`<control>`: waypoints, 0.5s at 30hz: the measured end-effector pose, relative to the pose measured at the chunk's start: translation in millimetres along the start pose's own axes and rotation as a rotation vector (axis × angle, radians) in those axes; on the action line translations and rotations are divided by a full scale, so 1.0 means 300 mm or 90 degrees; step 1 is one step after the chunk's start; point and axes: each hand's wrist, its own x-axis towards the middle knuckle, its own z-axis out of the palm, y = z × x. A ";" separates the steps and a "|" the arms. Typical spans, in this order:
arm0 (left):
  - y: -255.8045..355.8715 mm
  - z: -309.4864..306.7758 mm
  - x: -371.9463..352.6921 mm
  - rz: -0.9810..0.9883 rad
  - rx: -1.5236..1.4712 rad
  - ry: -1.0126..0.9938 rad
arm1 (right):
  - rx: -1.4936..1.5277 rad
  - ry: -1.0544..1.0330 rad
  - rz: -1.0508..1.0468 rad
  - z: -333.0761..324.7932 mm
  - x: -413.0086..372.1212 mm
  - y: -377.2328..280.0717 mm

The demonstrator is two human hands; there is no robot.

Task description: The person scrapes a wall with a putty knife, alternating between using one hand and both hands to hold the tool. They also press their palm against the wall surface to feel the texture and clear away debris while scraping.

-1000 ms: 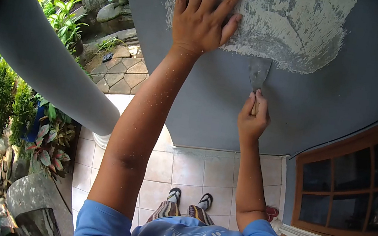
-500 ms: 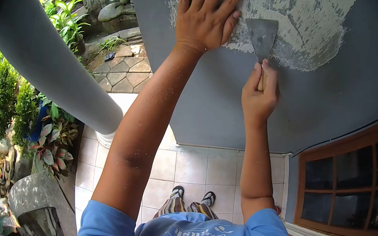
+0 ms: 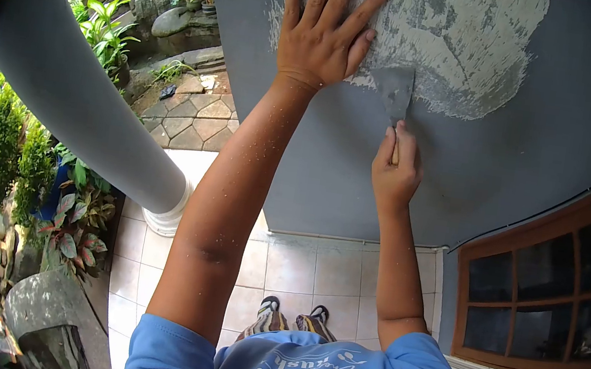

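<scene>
A grey wall (image 3: 328,166) carries a rough, scraped whitish patch (image 3: 473,51) in its upper part. My left hand (image 3: 324,37) lies flat with fingers spread on the left part of that patch and holds nothing. My right hand (image 3: 397,169) is wrapped round the short handle of a metal scraper (image 3: 397,93). The scraper's wide blade points up and meets the wall at the lower edge of the patch, just right of my left hand. Small pale specks dot my left forearm.
A round grey column (image 3: 96,96) slants along the left, with plants (image 3: 5,151) and rocks (image 3: 52,301) beyond it. Below is a tiled floor (image 3: 292,263) under my feet. A wood-framed window (image 3: 544,295) is at the lower right.
The scraper and my right hand have moved down and slightly left, from within the patch to its lower edge. My left hand stays spread on the wall; the view has shifted slightly.
</scene>
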 end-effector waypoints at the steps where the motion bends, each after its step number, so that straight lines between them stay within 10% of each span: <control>1: 0.003 0.003 0.003 -0.001 -0.002 0.000 | -0.024 -0.029 0.022 -0.022 -0.031 0.002; 15: -0.001 0.003 0.006 -0.004 0.014 -0.025 | 0.061 -0.013 0.147 -0.110 -0.118 0.089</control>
